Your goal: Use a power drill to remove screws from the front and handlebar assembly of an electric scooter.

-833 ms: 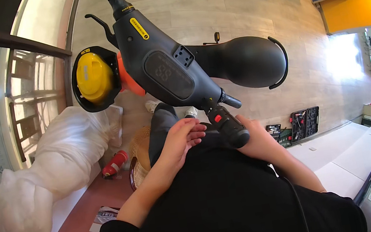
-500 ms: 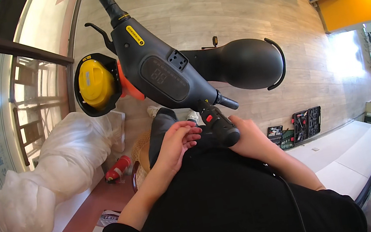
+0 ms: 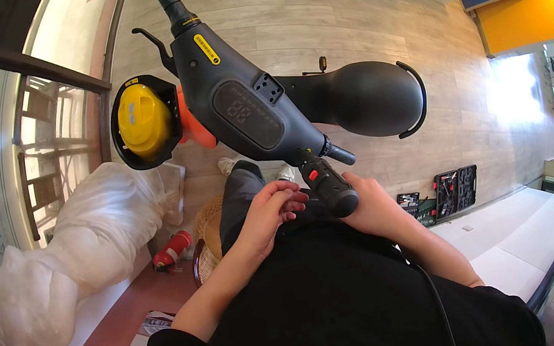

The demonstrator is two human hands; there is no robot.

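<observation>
At lower centre, my right hand [image 3: 373, 205] wraps the cordless driver [image 3: 332, 189], apparently to keep it angled at the handlebar cover [image 3: 211, 71]; whether my half-curled left hand [image 3: 270, 210] pinches anything, I cannot tell.

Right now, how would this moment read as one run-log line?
left hand: half-curled, contents unclear | right hand: holding power tool | power tool: front end at scooter handlebar | tool case: open

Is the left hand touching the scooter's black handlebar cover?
Apart. The head view shows a gap between the left hand and the black handlebar cover, with a white shoe visible through it.
</observation>
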